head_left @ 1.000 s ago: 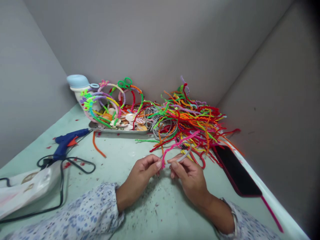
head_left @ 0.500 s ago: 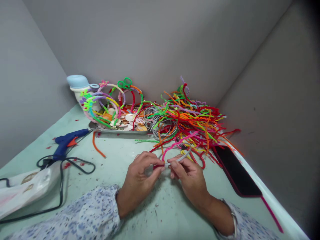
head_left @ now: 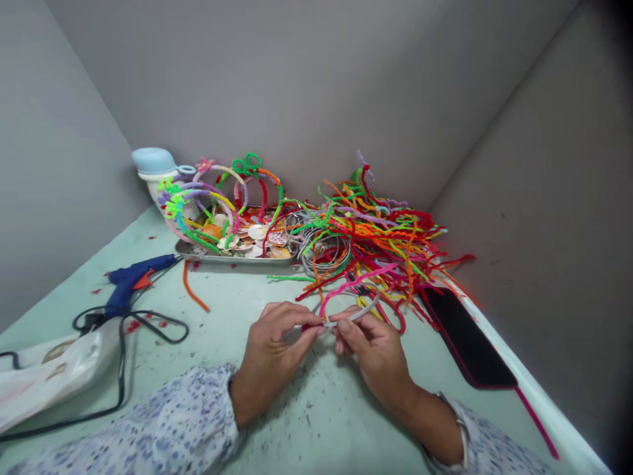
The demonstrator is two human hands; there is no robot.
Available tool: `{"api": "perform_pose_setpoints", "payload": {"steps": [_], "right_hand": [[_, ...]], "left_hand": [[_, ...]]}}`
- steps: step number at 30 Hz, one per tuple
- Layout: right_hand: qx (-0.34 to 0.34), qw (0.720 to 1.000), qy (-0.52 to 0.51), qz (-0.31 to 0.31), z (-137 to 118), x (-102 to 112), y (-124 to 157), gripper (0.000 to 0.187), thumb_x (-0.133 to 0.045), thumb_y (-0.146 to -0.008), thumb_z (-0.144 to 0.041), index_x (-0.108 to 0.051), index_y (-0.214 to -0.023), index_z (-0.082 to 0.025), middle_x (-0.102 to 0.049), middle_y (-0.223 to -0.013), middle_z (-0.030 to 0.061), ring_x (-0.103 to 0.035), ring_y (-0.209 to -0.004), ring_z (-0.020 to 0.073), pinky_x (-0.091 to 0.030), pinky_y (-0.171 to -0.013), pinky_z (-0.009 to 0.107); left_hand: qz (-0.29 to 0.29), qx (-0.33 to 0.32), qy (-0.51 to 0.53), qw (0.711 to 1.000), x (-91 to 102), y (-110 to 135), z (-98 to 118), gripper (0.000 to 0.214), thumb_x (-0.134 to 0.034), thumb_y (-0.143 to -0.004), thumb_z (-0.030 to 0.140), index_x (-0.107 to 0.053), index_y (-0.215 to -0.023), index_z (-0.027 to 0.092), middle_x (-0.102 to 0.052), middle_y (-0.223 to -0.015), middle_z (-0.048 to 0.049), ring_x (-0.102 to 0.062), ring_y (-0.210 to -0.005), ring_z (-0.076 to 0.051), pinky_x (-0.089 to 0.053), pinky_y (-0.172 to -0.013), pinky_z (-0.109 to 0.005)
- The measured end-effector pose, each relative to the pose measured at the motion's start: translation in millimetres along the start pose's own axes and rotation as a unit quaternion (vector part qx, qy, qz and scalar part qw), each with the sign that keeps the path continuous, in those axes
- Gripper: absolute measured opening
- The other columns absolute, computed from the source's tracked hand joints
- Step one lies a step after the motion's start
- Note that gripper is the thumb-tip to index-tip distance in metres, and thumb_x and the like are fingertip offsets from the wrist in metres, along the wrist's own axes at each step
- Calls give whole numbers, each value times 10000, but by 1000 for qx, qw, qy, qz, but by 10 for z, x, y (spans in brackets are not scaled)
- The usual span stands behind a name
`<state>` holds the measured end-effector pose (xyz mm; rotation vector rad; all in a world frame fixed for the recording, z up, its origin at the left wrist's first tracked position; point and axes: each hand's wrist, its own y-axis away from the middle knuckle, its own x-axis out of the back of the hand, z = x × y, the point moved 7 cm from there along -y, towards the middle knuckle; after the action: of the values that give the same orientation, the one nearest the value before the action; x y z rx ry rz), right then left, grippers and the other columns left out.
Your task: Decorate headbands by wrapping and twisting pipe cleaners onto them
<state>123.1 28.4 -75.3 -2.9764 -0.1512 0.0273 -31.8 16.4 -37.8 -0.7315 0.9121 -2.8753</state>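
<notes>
My left hand pinches a thin grey headband between thumb and fingertips, where a bit of dark red fuzzy wrapping shows. Opposite it, my right hand has thumb and fingers closed on the same band. A bright pink pipe cleaner rises from the band between the two hands and leans to the upper right. Part of the band is covered by my fingers.
Behind the hands lies a heap of colourful pipe cleaners. Wrapped headbands stand on a metal tray of shells, beside a bottle. A blue glue gun with its cord lies left; a phone lies right.
The free end of the pink pipe cleaner has swung slightly right and down. My left fingers have shifted a little on the band; both hands keep their grip.
</notes>
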Motion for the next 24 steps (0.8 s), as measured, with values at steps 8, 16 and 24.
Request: {"api": "perform_pose_setpoints", "payload": {"steps": [8,16,24], "right_hand": [[5,1000,-1,-12,-6,-10,4,240,-597,-866,-374,-694,-883,-155,-600,-604,-2,-550,-524,116,-455,-506,236],[7,1000,5,-15,-18,-8,8,244,-590,-872,-379,-695,-884,-159,-603,-615,0,-563,-530,119,-461,-510,236],[21,1000,17,-9,-46,-15,9,241,-594,-866,-383,-697,-849,-165,-611,-631,5,-566,-525,118,-464,-494,233]], "left_hand": [[1,-4,-1,1000,11,11,-8,60,-706,-782,214,-717,-840,218,-734,-786,-29,-651,-758,-180,-466,-772,-340],[-20,5,11,1000,-15,11,-29,71,-705,-779,200,-725,-847,207,-729,-792,-38,-650,-770,-184,-461,-770,-339],[-33,11,14,999,-37,11,-17,67,-680,-797,199,-717,-852,208,-722,-820,-45,-645,-805,-193,-464,-774,-336]]}}
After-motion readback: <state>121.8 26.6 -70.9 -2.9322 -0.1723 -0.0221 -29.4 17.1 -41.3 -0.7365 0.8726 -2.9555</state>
